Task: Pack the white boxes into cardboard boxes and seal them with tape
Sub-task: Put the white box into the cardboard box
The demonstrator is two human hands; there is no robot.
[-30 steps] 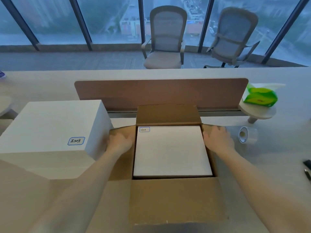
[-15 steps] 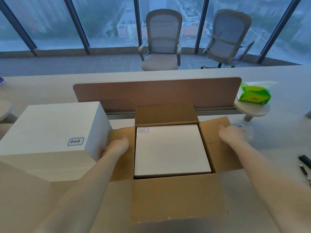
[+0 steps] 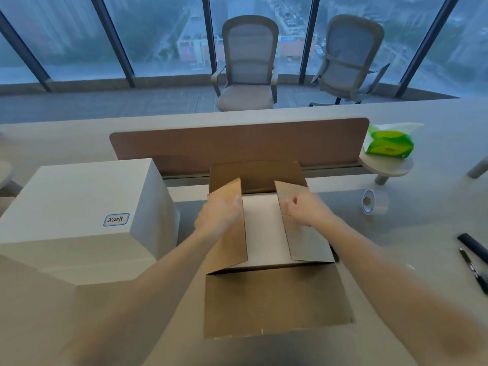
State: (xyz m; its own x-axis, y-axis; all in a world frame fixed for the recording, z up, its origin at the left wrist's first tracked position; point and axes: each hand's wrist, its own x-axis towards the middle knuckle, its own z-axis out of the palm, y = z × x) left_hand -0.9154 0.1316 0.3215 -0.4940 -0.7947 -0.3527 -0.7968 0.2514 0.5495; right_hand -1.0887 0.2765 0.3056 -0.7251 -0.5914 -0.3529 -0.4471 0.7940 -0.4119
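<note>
Left hand (image 3: pixel 219 216) is on the carton's (image 3: pixel 274 299) left side flap (image 3: pixel 229 233), fingers wrapped over the flap's far part, thumb on top: gripping it. Right hand (image 3: pixel 306 210) does the same on the right side flap (image 3: pixel 303 231), fingers curled over its inner edge near the far corner. Both flaps are tilted inward over the opening, not flat, with a gap between them.

White box (image 3: pixel 264 231) sits inside the carton, visible only as a strip through that gap. Carton's far flap (image 3: pixel 257 174) stands up behind the hands; near flap (image 3: pixel 274 299) lies folded out flat toward the person.

Second white box (image 3: pixel 79 207) stands on the desk (image 3: pixel 435 228) just left of the carton, not touching it as far as I can tell. It carries a blue-bordered label (image 3: pixel 116 219) with handwriting, upside down from here.

Tape roll (image 3: pixel 375 202) lies on its side right of the carton, apart from it. Farther right of the carton, at the frame edge: a black pen (image 3: pixel 474 270) and another dark object (image 3: pixel 472 245), too cropped to identify.

Brown divider panel (image 3: pixel 237 143) runs along the desk behind the carton. At its right end, a small round shelf (image 3: pixel 388 165) holds a green tissue pack (image 3: pixel 389 143). Beyond the divider: two office chairs (image 3: pixel 249 64) against floor-to-ceiling windows (image 3: pixel 105 35).
</note>
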